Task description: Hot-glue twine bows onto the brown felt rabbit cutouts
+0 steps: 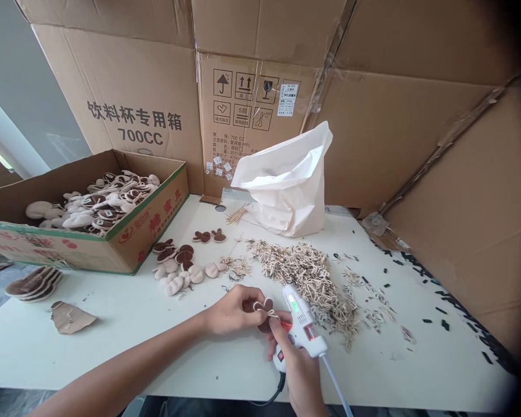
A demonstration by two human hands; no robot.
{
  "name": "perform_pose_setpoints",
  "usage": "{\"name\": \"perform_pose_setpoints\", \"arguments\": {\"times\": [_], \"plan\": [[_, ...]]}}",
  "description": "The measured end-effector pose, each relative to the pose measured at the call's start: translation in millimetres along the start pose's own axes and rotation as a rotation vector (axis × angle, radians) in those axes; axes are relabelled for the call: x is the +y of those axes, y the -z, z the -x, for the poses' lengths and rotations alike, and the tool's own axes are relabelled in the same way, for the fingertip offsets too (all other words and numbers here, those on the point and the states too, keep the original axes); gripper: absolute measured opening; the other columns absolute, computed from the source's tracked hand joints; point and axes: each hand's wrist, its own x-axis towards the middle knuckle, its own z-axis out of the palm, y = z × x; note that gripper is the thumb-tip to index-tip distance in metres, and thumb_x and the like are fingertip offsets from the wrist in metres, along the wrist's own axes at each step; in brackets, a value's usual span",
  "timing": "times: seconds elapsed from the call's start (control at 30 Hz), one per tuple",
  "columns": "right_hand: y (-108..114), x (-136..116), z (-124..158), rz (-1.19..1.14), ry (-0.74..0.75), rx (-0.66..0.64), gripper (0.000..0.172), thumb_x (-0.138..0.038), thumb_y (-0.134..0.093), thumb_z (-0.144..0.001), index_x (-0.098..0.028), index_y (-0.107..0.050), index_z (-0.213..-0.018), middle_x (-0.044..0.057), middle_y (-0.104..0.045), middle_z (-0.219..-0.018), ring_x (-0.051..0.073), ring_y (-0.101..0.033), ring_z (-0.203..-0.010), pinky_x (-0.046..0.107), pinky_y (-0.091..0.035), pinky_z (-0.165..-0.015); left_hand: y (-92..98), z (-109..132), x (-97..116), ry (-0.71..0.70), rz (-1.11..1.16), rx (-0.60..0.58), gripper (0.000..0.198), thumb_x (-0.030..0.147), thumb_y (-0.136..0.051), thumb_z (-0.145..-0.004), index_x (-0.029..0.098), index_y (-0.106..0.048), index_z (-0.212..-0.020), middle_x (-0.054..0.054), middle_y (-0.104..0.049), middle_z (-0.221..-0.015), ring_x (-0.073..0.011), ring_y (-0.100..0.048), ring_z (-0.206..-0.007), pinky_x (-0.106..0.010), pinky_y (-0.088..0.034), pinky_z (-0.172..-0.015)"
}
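My left hand [238, 310] is closed on a small brown felt piece [264, 325] with rounded ears, near the front middle of the table. A thin cream cord bow [270, 313] lies across that piece. My right hand [301, 362] has its thumb and a finger at the bow, and a white glue gun [301, 324] with a green lit display rests in the same hand. The fingers behind the gun are partly hidden. Just beyond the hands is a heap of cream cord bows [304, 272].
Brown and cream felt pieces [173, 266] lie left of the heap. An open carton [156, 223] of finished-looking pieces stands at the left, with stacked ovals [35, 284] before it. A white bag [299, 197] stands behind. Small black pieces [445, 324] lie scattered right.
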Motion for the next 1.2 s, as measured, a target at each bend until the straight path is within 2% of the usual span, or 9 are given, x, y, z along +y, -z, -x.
{"name": "perform_pose_setpoints", "arguments": {"times": [0.3,0.63,0.9,1.2], "plan": [[2.6,1.7,-1.4,-0.024,-0.007,-0.060,0.047,-0.059,-0.083,-0.078,-0.018,-0.073,-0.100,0.001,-0.068,-0.066,0.015,-0.056,-0.048,0.028,-0.040,-0.048,-0.2,0.1,-1.4,-0.006,-0.015,0.034,0.014,0.026,-0.069,-0.090,0.013,-0.064,-0.091,-0.005,-0.071,-0.082,-0.0166,-0.067,-0.077,-0.026,-0.049,-0.069],[4.5,8.4,-2.0,-0.019,-0.002,-0.035,0.047,-0.060,-0.082,-0.080,-0.018,-0.074,-0.102,0.002,-0.069,-0.067,0.015,-0.057,-0.049,0.027,-0.043,-0.050,3.8,-0.2,-5.2,-0.018,0.047,-0.005,0.019,0.032,-0.069,-0.093,0.013,-0.065,-0.094,-0.006,-0.072,-0.085,-0.0192,-0.068,-0.081,-0.030,-0.051,-0.075],[10.0,14.5,-7.3,0.018,0.013,-0.103,0.049,-0.061,-0.079,-0.083,-0.018,-0.072,-0.105,0.002,-0.068,-0.067,0.017,-0.059,-0.051,0.029,-0.044,-0.051,0.6,-0.4,-1.2,-0.008,0.013,0.007,0.018,0.030,-0.070,-0.092,0.013,-0.064,-0.092,-0.006,-0.072,-0.085,-0.0170,-0.067,-0.079,-0.027,-0.049,-0.073],[9.6,12.6,-6.0,0.018,0.019,-0.105,0.048,-0.060,-0.080,-0.083,-0.018,-0.072,-0.104,0.003,-0.069,-0.069,0.017,-0.059,-0.051,0.029,-0.044,-0.049,-1.2,0.8,3.1,0.012,-0.088,0.039,0.012,0.025,-0.066,-0.089,0.014,-0.061,-0.089,-0.001,-0.064,-0.080,-0.0119,-0.055,-0.072,-0.023,-0.041,-0.064]]}}
